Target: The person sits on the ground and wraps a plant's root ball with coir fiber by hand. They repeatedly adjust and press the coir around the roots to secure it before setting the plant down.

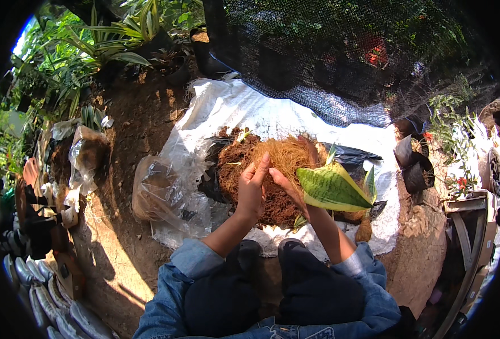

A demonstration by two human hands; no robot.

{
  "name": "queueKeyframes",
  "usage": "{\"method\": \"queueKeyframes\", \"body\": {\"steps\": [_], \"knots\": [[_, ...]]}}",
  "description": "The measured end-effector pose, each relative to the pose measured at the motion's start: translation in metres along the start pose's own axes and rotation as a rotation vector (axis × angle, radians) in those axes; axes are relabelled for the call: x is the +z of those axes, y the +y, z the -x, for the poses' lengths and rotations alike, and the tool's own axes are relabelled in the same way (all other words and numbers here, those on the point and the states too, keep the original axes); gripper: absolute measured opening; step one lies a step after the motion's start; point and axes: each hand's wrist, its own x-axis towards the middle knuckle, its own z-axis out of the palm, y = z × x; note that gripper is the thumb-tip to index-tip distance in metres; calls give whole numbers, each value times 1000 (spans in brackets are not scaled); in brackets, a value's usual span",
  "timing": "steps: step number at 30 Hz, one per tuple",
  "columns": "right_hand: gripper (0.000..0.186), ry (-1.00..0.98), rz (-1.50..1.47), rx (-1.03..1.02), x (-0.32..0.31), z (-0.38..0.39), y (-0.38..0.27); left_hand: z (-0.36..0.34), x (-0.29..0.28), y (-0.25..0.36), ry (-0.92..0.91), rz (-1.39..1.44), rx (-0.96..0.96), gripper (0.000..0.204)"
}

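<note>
Both your hands are working the root ball just beyond your knees: left hand pinching pale fibres, right hand gripping under the striped leaf. Tugging hard is risking torn roots or a snapped leaf. Everything is sitting on a white sack over bare soil; dark netting is hanging far.

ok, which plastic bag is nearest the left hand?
The black bag under the fibre and soil mound, beside the left hand. The clear bag lies farther left on the dirt.
</note>
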Motion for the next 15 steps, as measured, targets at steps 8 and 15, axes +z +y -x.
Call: {"method": "queueKeyframes", "body": {"steps": [8, 15], "knots": [[88, -31, 457, -96, -3, 1, 1, -4, -6, -1, -19, 23, -13, 26], [74, -119, 315, -71, -10, -8, -11, -3, -6, -3, 2, -38, 19, 24]]}}
